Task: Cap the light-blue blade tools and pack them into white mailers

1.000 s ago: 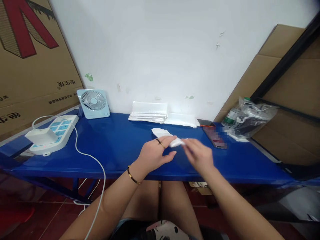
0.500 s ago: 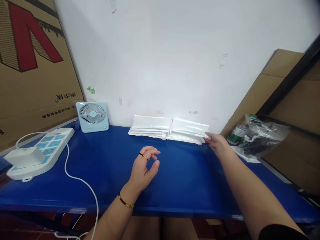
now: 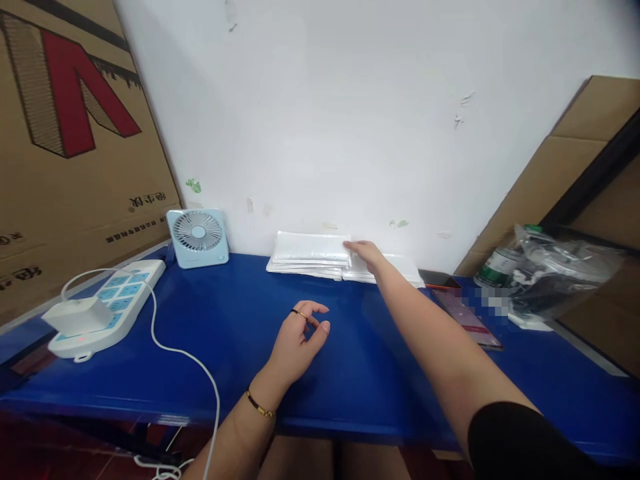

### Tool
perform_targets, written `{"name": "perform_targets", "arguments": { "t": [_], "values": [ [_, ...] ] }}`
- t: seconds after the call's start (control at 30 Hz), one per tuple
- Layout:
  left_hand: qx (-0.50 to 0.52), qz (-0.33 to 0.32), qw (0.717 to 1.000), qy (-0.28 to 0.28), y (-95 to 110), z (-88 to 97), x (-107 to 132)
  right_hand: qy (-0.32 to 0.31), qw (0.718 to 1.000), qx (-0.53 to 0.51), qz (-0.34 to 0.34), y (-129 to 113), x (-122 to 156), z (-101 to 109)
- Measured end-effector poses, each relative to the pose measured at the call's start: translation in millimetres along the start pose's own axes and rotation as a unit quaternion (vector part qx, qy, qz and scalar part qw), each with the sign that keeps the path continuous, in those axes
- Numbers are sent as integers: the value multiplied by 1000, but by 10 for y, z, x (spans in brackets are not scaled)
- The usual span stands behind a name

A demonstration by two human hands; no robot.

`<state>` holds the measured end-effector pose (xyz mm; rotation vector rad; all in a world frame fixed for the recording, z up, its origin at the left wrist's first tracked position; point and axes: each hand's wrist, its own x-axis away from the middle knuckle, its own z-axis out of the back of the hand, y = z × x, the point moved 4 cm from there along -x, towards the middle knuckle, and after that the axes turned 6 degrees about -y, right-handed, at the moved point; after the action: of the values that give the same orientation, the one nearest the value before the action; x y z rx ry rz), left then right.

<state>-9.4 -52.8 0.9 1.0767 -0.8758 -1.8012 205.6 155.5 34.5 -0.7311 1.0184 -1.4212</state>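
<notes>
My left hand (image 3: 301,337) hovers over the blue table, its fingers loosely curled with thumb and forefinger apart and nothing between them. A ring and a bracelet are on it. Against the wall lies a pile of flat white padded envelopes (image 3: 310,250), several deep. Just right of it sits a lower pile of similar white envelopes (image 3: 403,268), partly covered by my right arm. My right hand (image 3: 364,253) reaches across this lower pile, fingers stretched out. Its fingertips are at the right end of the left pile's top envelope. The thumb is hidden.
A light blue fan (image 3: 199,237) and a white power strip (image 3: 117,303) with plug and trailing cable (image 3: 187,353) are at the left. To the right are a dark flat object (image 3: 440,279), a phone-like slab (image 3: 467,320), a jar (image 3: 497,267) and a clear plastic bag (image 3: 565,273). Cardboard flanks both sides.
My right hand has left the right end of the right pile and moved left to the other pile. The right pile looks lower and flatter. My left hand keeps its pose; the view has shifted slightly.
</notes>
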Motion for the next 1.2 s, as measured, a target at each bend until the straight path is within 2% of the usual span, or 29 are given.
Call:
{"name": "perform_targets", "arguments": {
  "t": [0.07,0.13,0.17,0.23,0.3,0.37,0.47,0.5,0.57,0.63,0.67,0.73,0.8,0.9,1.07,1.13,1.2],
  "values": [
    [94,71,993,-6,-99,-21,-23,-3,999,-23,27,-109,26,-65],
    [245,144,959,-4,-197,-54,-58,-32,993,-68,95,-218,149,-30],
    [335,177,925,2,-237,-78,-83,-60,984,-96,139,-268,258,4],
    [501,236,832,17,-289,-148,-149,-138,955,-147,219,-335,569,75],
    [603,272,749,32,-301,-228,-239,-202,933,-166,246,-310,940,134],
    [654,260,706,73,-288,-280,-348,-263,919,-164,245,-212,1296,163],
    [694,206,662,195,-272,-290,-480,-332,899,-169,229,-14,1659,198],
    [691,191,656,236,-264,-276,-507,-342,898,-164,224,47,1719,210],
    [662,153,672,295,-217,-223,-553,-318,910,-167,205,147,1741,238],
    [620,100,710,319,-112,-162,-596,-231,934,-229,149,240,1667,262],
    [598,71,730,324,-41,-144,-613,-176,938,-280,100,297,1619,259],
    [546,15,774,321,126,-151,-632,-104,917,-384,-20,422,1556,179],
    [477,-46,824,302,317,-217,-631,-112,880,-449,-109,497,1539,36],
    [386,-125,878,255,565,-381,-608,-153,840,-499,-147,528,1546,-101],
    [339,-162,903,209,729,-513,-586,-125,817,-525,-202,582,1552,-114],
    [333,-160,906,206,740,-499,-583,-98,820,-519,-218,596,1558,-111],
    [334,-159,905,210,740,-476,-574,-87,837,-494,-219,597,1575,-127]
  ]
}}
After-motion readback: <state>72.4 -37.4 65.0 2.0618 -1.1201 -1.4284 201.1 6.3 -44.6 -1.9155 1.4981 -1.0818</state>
